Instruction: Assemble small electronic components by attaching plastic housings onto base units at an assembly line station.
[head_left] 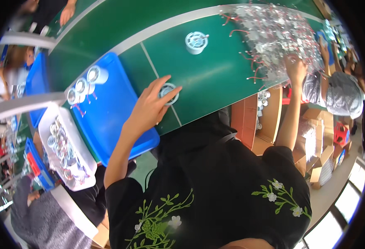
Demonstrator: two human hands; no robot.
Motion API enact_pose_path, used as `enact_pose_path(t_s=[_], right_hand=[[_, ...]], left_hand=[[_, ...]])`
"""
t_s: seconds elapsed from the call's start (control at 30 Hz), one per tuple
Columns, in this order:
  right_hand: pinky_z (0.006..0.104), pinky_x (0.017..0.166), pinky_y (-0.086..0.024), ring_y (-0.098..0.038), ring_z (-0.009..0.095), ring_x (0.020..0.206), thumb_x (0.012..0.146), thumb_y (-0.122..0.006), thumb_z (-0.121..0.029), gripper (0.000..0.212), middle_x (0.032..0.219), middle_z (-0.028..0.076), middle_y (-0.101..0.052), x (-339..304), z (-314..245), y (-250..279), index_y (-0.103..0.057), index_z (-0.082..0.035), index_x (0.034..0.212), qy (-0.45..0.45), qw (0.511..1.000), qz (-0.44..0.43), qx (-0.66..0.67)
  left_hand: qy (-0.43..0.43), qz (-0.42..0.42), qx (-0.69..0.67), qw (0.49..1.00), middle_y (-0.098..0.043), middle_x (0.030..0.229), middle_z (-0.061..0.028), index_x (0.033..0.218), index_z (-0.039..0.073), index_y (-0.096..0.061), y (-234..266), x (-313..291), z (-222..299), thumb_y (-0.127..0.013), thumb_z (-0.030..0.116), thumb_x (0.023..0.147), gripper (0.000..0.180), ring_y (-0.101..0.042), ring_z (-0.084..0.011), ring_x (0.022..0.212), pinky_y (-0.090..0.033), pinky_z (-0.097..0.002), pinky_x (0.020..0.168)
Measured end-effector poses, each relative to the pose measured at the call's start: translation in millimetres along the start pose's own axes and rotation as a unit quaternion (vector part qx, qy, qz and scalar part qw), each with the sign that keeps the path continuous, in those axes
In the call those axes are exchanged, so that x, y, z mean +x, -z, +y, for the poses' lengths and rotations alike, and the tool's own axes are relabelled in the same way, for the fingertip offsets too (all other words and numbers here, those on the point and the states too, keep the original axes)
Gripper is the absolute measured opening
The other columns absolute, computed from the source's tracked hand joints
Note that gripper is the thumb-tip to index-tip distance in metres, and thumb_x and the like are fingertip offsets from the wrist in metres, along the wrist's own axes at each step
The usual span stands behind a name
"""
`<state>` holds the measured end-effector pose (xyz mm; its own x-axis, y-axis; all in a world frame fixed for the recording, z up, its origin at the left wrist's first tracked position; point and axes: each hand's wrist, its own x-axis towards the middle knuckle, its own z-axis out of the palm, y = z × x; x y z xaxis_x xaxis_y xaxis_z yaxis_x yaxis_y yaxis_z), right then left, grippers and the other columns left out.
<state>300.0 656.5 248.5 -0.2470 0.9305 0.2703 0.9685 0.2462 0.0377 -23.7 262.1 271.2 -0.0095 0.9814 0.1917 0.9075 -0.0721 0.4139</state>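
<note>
My left hand (148, 104) is closed around a white round plastic housing (169, 93) on the green tabletop (215, 79), with fingers at its far side and near side. Farther off stands a second white round housing (196, 42), upright, with a small part lying across its open top. At the right, my right hand (295, 68) reaches into a big heap of small shiny clear and silver parts with red wires (269, 39). Its fingers are bent down among them, and what they pinch is hidden.
Left of my left hand lies a blue tray (112, 95) holding several white cylinders (97, 75) with wires. A white bin (89, 176) of similar parts sits beside it. Cardboard boxes (244, 120) stand below the table's right edge. Other people (340, 93) sit on both sides.
</note>
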Motion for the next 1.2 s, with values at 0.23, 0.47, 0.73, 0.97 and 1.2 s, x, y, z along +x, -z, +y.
enact_pose_path(t_s=[0.23,0.47,0.73,0.97,1.2], right_hand=[[0.0413,0.09,-0.045,-0.066,0.027,0.098,0.078,-0.069,-0.046,0.05,0.101,0.004,-0.071,13,34,-27,-0.063,-0.013,0.114,0.044,0.99,0.052,0.126],[0.041,0.09,-0.047,-0.065,0.029,0.096,0.08,-0.069,-0.037,0.052,0.107,0.011,-0.067,-3,11,21,-0.059,-0.003,0.118,0.017,0.899,0.201,0.389],[0.03,0.064,-0.046,-0.056,0.023,0.086,0.085,-0.054,-0.016,0.036,0.106,0.018,-0.056,-100,-97,92,-0.055,0.007,0.112,-0.046,0.286,-0.356,0.889],[0.029,0.044,-0.033,-0.043,0.012,0.046,0.077,-0.07,-0.02,0.04,0.053,0.002,-0.046,-174,-203,82,-0.061,-0.004,0.113,0.326,0.675,-0.405,0.523],[0.0338,0.051,-0.047,-0.06,0.024,0.053,0.065,-0.083,-0.034,0.061,0.056,0.008,-0.057,-193,-217,72,-0.062,-0.015,0.12,0.449,0.82,-0.166,0.315]], left_hand=[[0.216,0.262,-0.197,0.92,-0.057,0.117,-0.014,0.109,0.004,-0.063,-43,-23,29,-0.075,0.006,0.075,0.036,-0.061,-0.0271,0.098,-0.052,-0.0357,0.077],[0.251,0.354,-0.253,0.865,-0.064,0.102,-0.0115,0.095,0.002,-0.065,-59,-27,30,-0.076,0.006,0.074,0.024,-0.064,-0.0218,0.082,-0.053,-0.0295,0.067],[0.24,0.338,-0.232,0.88,-0.066,0.095,-0.011,0.086,-0.001,-0.066,-63,-28,26,-0.074,0.003,0.076,0.013,-0.066,-0.0189,0.071,-0.054,-0.0268,0.062],[0.281,0.372,-0.262,0.845,-0.068,0.084,-0.0107,0.082,-0.002,-0.065,-68,-20,39,-0.071,0.001,0.079,0.007,-0.066,-0.0178,0.07,-0.054,-0.0265,0.062],[0.335,0.273,-0.312,0.846,-0.069,0.081,-0.0073,0.08,0.001,-0.068,-57,-21,44,-0.071,0.002,0.079,0.004,-0.064,-0.015,0.074,-0.053,-0.0284,0.067]])
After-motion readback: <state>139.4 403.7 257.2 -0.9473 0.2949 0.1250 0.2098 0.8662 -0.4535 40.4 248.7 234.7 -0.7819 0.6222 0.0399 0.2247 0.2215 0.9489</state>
